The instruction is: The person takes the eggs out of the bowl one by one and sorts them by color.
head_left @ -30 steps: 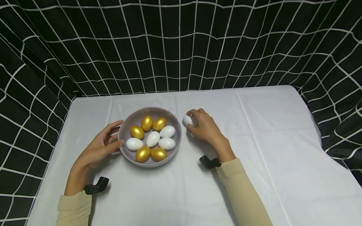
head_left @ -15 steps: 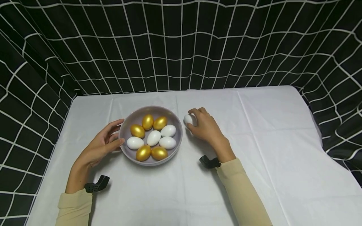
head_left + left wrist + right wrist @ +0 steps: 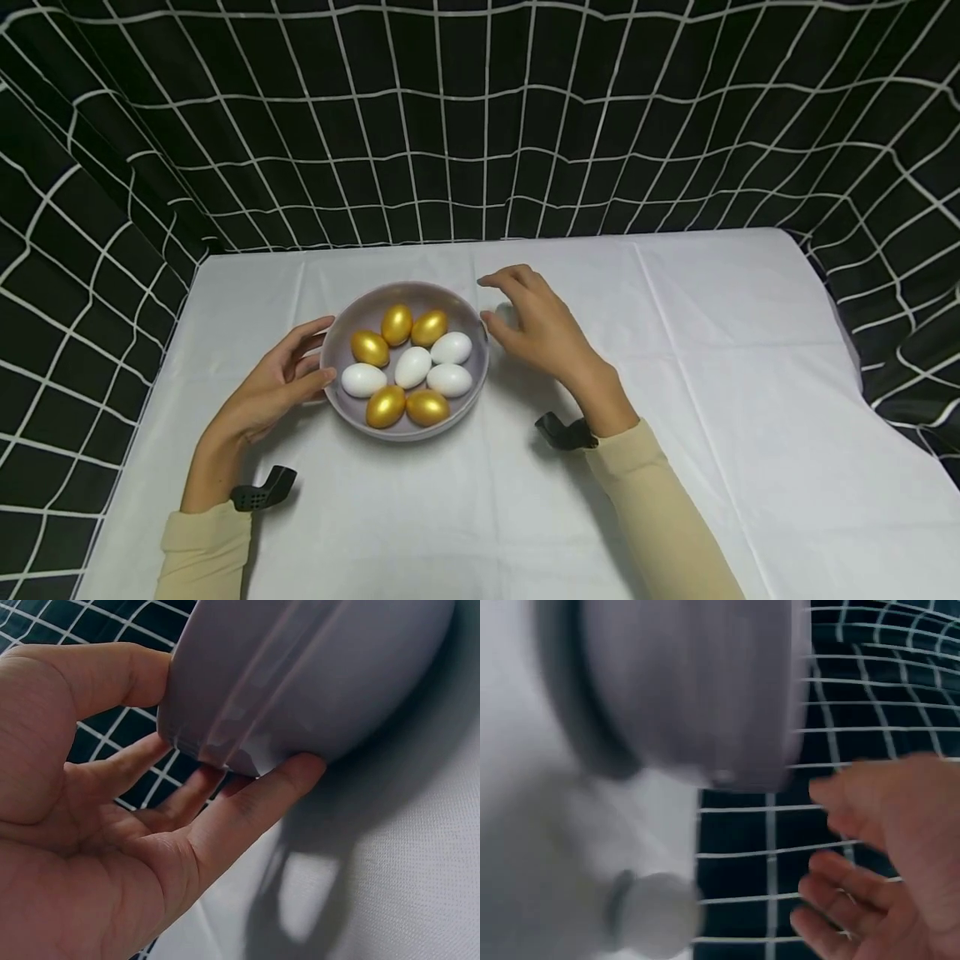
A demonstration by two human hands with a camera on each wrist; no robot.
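Observation:
A mauve bowl (image 3: 408,432) stands on the white cloth, with several gold eggs (image 3: 370,348) and several white eggs (image 3: 449,380) inside. My left hand (image 3: 262,396) touches its left side, thumb tip at the rim; in the left wrist view, the fingers (image 3: 259,799) lie spread against the outer wall. Right of the bowl, my right hand (image 3: 543,329) hovers with thumb and fingers apart, nothing between them. A blurred white egg (image 3: 660,915) rests on the cloth beside the bowl in the right wrist view. From the head, my right hand hides it.
The white cloth (image 3: 712,375) covers the table. Black curtain with a white grid (image 3: 480,125) hangs behind the far edge and along both sides. Each wrist wears a small black camera mount (image 3: 264,490).
My right hand has let go of the white egg; its thumb and fingers have spread and moved slightly up and away. The left hand stays at the bowl.

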